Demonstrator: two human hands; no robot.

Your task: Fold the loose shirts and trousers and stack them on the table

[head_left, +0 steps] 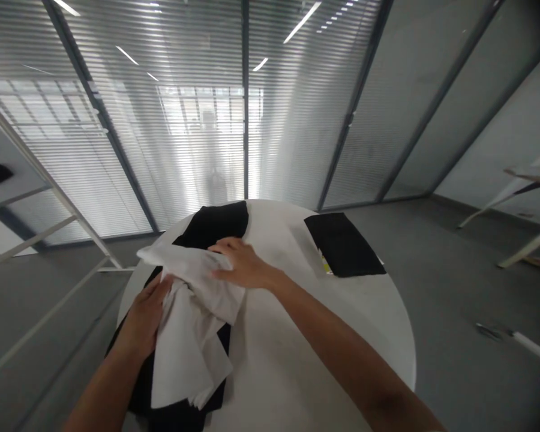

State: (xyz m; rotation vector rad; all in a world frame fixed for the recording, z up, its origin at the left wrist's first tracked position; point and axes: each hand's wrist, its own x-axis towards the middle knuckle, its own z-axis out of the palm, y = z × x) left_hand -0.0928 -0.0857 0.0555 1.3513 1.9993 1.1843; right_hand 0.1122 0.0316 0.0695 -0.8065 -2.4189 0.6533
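Note:
A crumpled white cloth (pixel 198 318) hangs in loose folds between my hands, above a black cloth (pixel 180 417) spread on the table's left side. My left hand (pixel 148 312) is closed on the white cloth's left edge, with some fingers hidden in the folds. My right hand (pixel 243 264) holds the cloth's upper right part, thumb towards me and fingers on the far side. Just beyond the right fingers lies a black fabric piece (pixel 220 222); whether it joins the black cloth below is hidden.
On the right of the round white table (pixel 297 336) lies a folded black cloth (pixel 344 246), with a yellow-green printed item (pixel 324 262) peeking out beneath it. A white metal stand (pixel 78 216) rises at left. Behind the table is a glass partition with blinds (pixel 198 150).

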